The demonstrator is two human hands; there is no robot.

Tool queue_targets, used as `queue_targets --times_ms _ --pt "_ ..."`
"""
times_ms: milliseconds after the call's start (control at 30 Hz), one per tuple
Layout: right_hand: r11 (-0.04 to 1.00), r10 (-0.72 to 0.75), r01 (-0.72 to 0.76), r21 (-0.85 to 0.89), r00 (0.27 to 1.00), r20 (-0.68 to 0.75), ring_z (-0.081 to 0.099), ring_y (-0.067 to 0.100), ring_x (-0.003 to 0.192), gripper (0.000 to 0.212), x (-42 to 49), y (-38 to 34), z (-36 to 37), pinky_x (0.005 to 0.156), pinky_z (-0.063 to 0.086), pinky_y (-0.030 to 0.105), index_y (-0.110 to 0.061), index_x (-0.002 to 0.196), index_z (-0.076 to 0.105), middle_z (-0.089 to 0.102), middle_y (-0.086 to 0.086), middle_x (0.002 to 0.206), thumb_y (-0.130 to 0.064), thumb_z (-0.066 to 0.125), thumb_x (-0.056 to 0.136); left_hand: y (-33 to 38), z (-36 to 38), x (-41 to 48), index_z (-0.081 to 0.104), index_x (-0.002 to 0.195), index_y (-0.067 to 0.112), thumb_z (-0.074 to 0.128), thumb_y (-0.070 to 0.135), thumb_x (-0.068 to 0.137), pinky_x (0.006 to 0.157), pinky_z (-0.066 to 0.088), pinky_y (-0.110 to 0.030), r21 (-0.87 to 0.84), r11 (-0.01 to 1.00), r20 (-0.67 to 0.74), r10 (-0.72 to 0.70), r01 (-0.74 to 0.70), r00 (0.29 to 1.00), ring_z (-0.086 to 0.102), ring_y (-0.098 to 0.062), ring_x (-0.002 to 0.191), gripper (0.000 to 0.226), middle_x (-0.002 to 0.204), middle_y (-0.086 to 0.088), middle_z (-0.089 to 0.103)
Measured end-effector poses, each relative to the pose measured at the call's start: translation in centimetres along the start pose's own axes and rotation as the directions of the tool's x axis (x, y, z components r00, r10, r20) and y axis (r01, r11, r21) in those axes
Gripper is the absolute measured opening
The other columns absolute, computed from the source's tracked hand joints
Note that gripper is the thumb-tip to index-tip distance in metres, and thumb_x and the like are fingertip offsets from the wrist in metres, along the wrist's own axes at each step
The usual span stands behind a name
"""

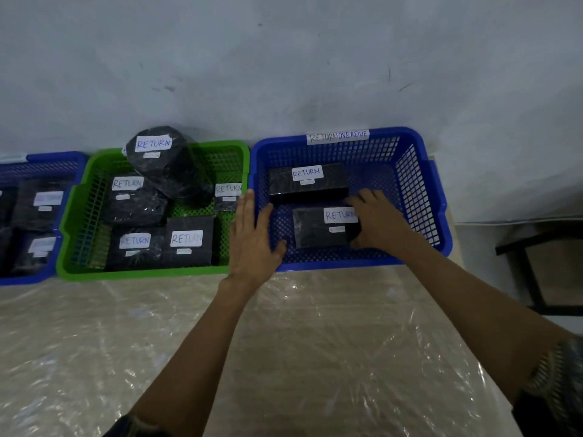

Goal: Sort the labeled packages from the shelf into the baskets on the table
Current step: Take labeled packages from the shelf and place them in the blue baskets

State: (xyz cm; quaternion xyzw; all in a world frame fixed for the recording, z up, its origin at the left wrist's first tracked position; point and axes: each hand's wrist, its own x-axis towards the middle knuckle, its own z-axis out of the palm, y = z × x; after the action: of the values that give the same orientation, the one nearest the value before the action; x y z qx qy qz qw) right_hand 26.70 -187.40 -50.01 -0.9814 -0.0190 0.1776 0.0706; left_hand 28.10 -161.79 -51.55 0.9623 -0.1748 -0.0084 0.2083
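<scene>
**While sorting is under way: hand + pkg positions**

As seen from head cam, right hand (375,219) is curled round the R end of a flat black film-wrapped rectangular pkg (315,231) w/ white "RETURN" label: fingers over its far edge, thumb at its near edge. Pkg lies low in a big blue plastic lattice basket (331,264), front-centre. Cannot tell if it rests fully on the basket floor. Back rim of that basket carries a white strip (338,136) reading "RETURN OVERDUE". A 2nd black wrapped pkg (307,184), also "RETURN", sits just behind the held one, toward back-L of same basket.

Other side: left hand (252,238) is flat, fingers straight and pressed together, thumb spread to the R, holding nothing. It lies over the blue basket's L wall, beside a green plastic lattice basket (142,273). Cannot tell if it touches the rim.

Green basket: five black pkgs, all "RETURN". A rounded bulky pkg (167,165) leans on top at the back. Further L, another blue basket (47,159), cut off by frame edge, w/ black pkgs, labels blurred.

Baskets stand in a row at the back of a table (94,348) under a crinkled clear plastic sheet (315,357), against a grey wall (284,58). Black frame (530,279) stands to the R, off the table.
</scene>
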Motion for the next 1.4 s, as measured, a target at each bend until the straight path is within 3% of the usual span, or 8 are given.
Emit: queue_targets --times_ms 200,333,400,467,633,767,1133,1400 --pt "0.911 0.229 -0.133 0.389 0.951 -0.210 0.047 0.028 0.102 0.087 -2.1 2.1 -0.5 0.080 0.038 0.034 -0.006 0.113 0.048 0.048 0.012 0.112 -0.042 0.091 0.047 0.2 0.0 0.1 0.039 0.140 0.010 0.076 0.033 0.074 0.114 0.022 -0.055 0.014 1.000 0.012 -0.019 0.019 1.000 0.001 -0.031 0.148 0.079 0.160 -0.014 0.006" --pt "0.748 0.503 -0.312 0.586 0.842 -0.195 0.051 0.032 0.108 0.092 -2.8 1.9 -0.7 0.081 0.048 0.041 -0.002 0.122 0.043 0.051 0.016 0.119 -0.055 0.083 0.058 0.5 -0.3 0.2 0.036 0.143 0.012 0.074 0.033 0.075 0.114 0.016 -0.053 0.037 0.999 0.029 -0.030 0.029 0.999 -0.001 -0.030 0.148 0.081 0.160 -0.014 0.005" --pt "0.744 0.576 -0.441 0.503 0.804 -0.147 0.048 0.039 0.119 0.102 -3.0 1.9 -0.8 0.091 0.046 0.047 0.000 0.139 0.029 0.042 0.023 0.136 -0.058 0.074 0.068 0.6 -0.4 0.1 0.035 0.144 0.012 0.074 0.033 0.076 0.114 0.014 -0.053 0.043 0.999 0.035 -0.032 0.030 0.999 -0.001 -0.030 0.148 0.081 0.160 -0.014 0.005" --pt "0.776 0.585 -0.502 0.382 0.798 -0.141 0.047 0.043 0.120 0.103 -3.1 1.8 -1.0 0.089 0.047 0.048 0.000 0.145 0.019 0.033 0.027 0.143 -0.060 0.066 0.076 0.6 -0.5 0.1 0.035 0.144 0.012 0.073 0.034 0.076 0.114 0.014 -0.053 0.051 0.998 0.044 -0.032 0.030 0.999 -0.002 -0.030 0.148 0.080 0.160 -0.013 0.004" --pt "0.905 0.424 -0.420 0.074 0.869 -0.257 0.056 0.041 0.096 0.072 -3.0 0.6 -0.8 0.071 0.046 0.041 -0.007 0.134 0.035 0.040 0.026 0.130 -0.053 0.059 0.085 0.5 -0.5 0.1 0.037 0.142 0.011 0.072 0.033 0.077 0.114 0.015 -0.055 0.050 0.998 0.045 -0.025 0.023 0.999 -0.001 -0.030 0.148 0.077 0.160 -0.014 0.004" --pt "0.918 0.382 -0.394 -0.031 0.904 -0.190 0.055 0.039 0.096 0.062 -3.1 0.3 0.4 0.080 0.045 0.042 -0.009 0.137 0.037 0.045 0.030 0.124 -0.045 0.056 0.090 0.5 -0.4 0.1 0.037 0.142 0.012 0.071 0.034 0.079 0.115 0.014 -0.054 0.059 0.998 0.054 -0.034 0.031 0.998 -0.004 -0.029 0.148 0.075 0.160 -0.013 0.002" --pt "0.892 0.451 -0.446 0.071 0.873 -0.185 0.053 0.045 0.100 0.072 -1.3 1.9 0.6 0.079 0.047 0.047 -0.017 0.144 0.031 0.036 0.028 0.134 -0.051 0.057 0.087 0.3 -0.3 0.1 0.039 0.140 0.012 0.070 0.034 0.079 0.115 0.013 -0.056 0.046 0.999 0.050 -0.024 0.022 0.998 -0.004 -0.029 0.148 0.073 0.160 -0.012 0.002" --pt "0.885 0.465 -0.455 0.099 0.854 -0.231 0.052 0.044 0.103 0.076 -1.5 1.5 0.4 0.078 0.047 0.046 -0.006 0.133 0.037 0.040 0.028 0.130 -0.057 0.061 0.082 0.2 -0.3 0.2 0.039 0.140 0.012 0.070 0.035 0.078 0.116 0.014 -0.056 0.053 0.998 0.055 -0.018 0.015 0.998 -0.004 -0.030 0.148 0.073 0.160 -0.012 0.001"
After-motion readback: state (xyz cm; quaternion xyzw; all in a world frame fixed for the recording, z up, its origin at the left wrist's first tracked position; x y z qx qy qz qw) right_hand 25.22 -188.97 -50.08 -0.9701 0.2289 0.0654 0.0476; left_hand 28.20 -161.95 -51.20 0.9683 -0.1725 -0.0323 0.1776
